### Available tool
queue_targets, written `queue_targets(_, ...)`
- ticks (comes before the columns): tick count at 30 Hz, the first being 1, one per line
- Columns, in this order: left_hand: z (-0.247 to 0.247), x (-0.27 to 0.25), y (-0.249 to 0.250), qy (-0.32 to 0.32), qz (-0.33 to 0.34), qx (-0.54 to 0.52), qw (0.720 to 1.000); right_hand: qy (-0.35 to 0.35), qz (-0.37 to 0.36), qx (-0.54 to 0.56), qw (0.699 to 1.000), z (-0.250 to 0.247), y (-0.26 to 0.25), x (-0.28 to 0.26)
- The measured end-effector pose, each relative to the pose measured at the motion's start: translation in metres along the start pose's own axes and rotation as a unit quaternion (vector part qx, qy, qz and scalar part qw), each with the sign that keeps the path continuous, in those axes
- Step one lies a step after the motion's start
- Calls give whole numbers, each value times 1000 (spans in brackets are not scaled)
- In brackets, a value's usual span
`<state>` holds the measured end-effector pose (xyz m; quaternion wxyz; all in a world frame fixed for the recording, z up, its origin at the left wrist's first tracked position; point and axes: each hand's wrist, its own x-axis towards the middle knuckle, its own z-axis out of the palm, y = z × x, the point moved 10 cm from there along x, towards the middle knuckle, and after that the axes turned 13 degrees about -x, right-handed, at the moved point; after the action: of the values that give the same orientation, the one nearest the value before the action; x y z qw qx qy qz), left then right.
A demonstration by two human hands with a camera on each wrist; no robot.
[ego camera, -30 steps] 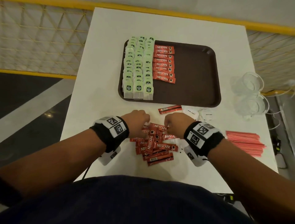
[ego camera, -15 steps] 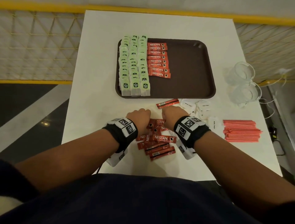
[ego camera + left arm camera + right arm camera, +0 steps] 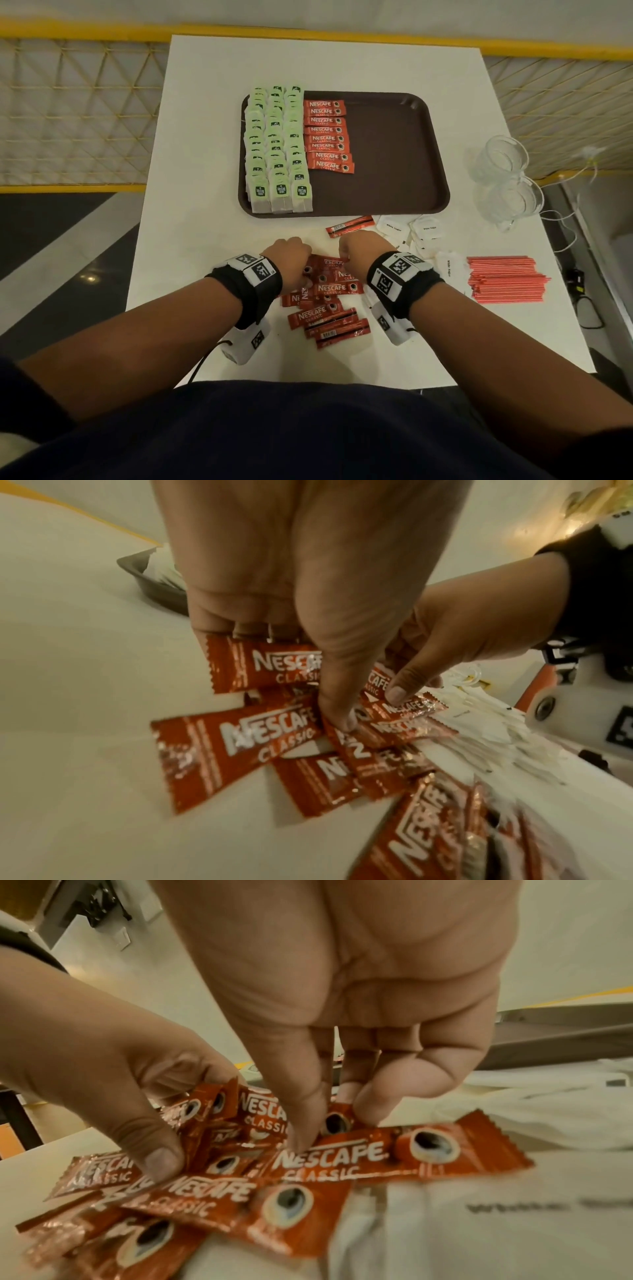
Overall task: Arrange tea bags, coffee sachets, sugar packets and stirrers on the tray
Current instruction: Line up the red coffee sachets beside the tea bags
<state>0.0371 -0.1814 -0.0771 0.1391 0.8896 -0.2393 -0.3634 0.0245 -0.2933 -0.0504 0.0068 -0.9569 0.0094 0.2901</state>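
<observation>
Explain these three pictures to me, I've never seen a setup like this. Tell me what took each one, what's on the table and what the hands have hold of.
No machine here: a person works with bare hands, wearing three cameras. The wide picture comes from the head, looking down. The two close-ups come from cameras strapped on the wrists, looking along the fingers.

On the white table sits a brown tray with three rows of green tea bags and a column of Nescafe sachets. Off the tray lie a loose pile of coffee sachets, white sugar packets, red stirrers and clear glass cups.

The left hand and right hand both reach into the pile, fingers curled, thumbs pressing on sachets. Nothing is lifted clear yet.
</observation>
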Motion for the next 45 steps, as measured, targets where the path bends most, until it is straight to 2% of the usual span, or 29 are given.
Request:
queue_targets(5,-12,4,-6,27,-4,-70,997,-9,6,10,1000,-5,7,9)
queue_targets(10,-19,9,-12,4,-5,-87,996,-29,12,42,999,-13,16,19)
queue_targets(12,-26,9,-17,2,-6,-149,989,-33,17,84,996,-15,22,21)
queue_targets(15,-45,6,-20,33,8,-242,970,-2,16,198,980,-20,33,20)
queue_targets(17,-58,5,-24,51,14,-323,945,4,13,282,959,-23,38,20)
queue_targets(20,-74,5,-24,69,13,-484,872,-13,5,370,929,-27,40,25)
queue_targets(22,-87,9,-22,91,21,-541,836,-22,-12,402,915,-31,37,29)
queue_targets(26,-107,21,-19,141,32,-574,806,-26,-8,496,868,-37,35,40)
queue_targets(28,-113,28,-19,153,36,-564,810,-33,-9,512,858,-41,35,47)
queue_targets(29,-114,32,-19,157,39,-556,815,-31,-14,498,866,-44,36,51)
queue_targets(33,-122,43,-21,176,40,-531,828,22,-27,357,933,-60,45,64)
queue_targets(36,-125,49,-27,189,27,-506,841,65,-17,293,954,-72,55,71)
queue_targets(38,-126,53,-28,186,18,-507,842,78,-23,272,959,-79,57,75)
queue_targets(42,-130,58,-21,189,18,-469,863,94,-51,262,959,-89,53,79)
queue_targets(45,-134,60,-21,201,22,-500,842,87,-17,354,931,-85,64,84)
